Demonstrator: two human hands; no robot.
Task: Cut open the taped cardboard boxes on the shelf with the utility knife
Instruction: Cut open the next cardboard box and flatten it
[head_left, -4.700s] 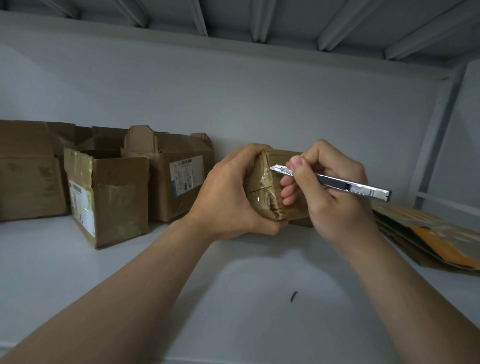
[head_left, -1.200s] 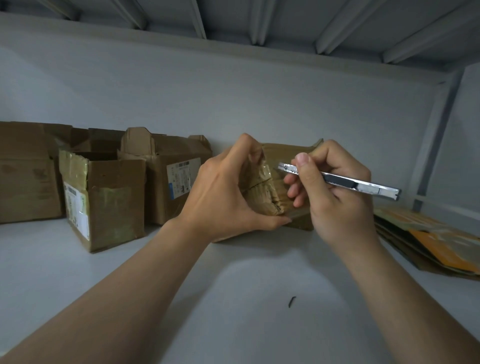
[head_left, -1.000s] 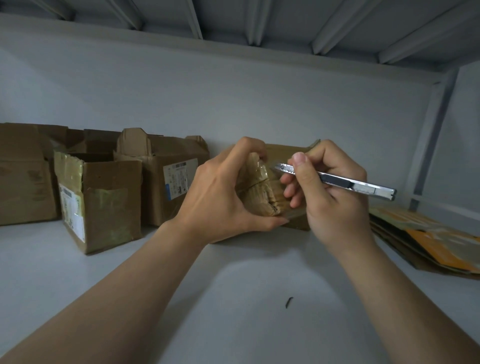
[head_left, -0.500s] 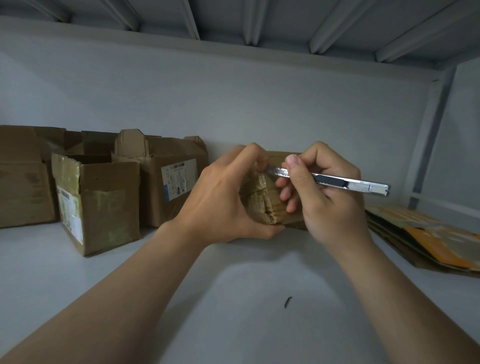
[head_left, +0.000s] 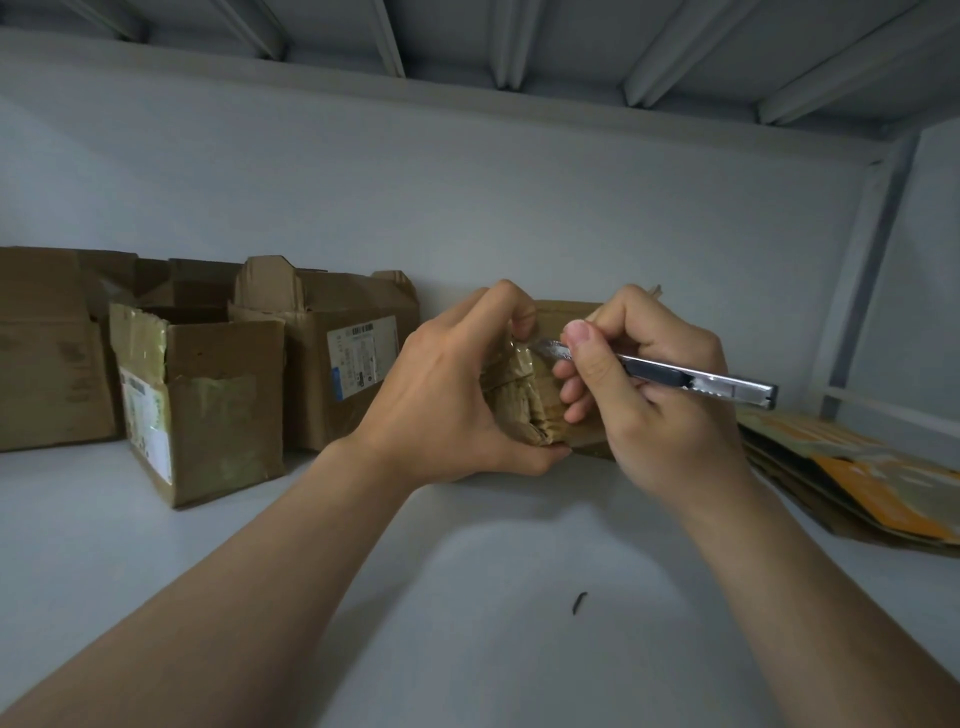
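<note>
Now the knife meets the taped box

At the centre of the frame the left grip (head_left: 441, 395) is curled around a small taped box (head_left: 519, 400) on the white shelf (head_left: 467, 623), close to the back wall. The right grip (head_left: 660, 415) is closed around a silver utility knife (head_left: 696, 382), held like a pen. The knife's front end touches the upper edge of the box. At the left stand opened boxes (head_left: 208, 415). At the right edge lies a pile of flat cardboard (head_left: 857, 467). A small dark scrap (head_left: 579, 603) lies at lower centre.
</note>
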